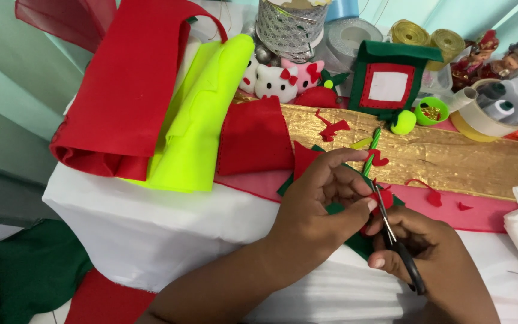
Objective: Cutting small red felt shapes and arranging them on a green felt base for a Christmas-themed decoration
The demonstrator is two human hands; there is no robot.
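Right of centre in the frame, the left hand (325,198) pinches a small red felt piece (384,197) between thumb and fingertips, fingers closed on it, with dark green felt (358,243) showing beneath. The right hand (433,264), lower right, is closed through the black handles of a pair of scissors (394,237), whose blades point up toward the red piece and meet it just beside the left thumb.

The plain risk is the blades nipping that thumb, since the cut runs so near the fingertips. The piece is small (little to hold on to), so it could twist in the pinch and the cut wander off its line. Red scraps (433,195) lie on the pink felt strip (481,213) and gold fabric (451,159) just above the hands; a fresh offcut could get lost among them. A green-and-white striped stick (372,150) lies just above the hands and could be nudged.
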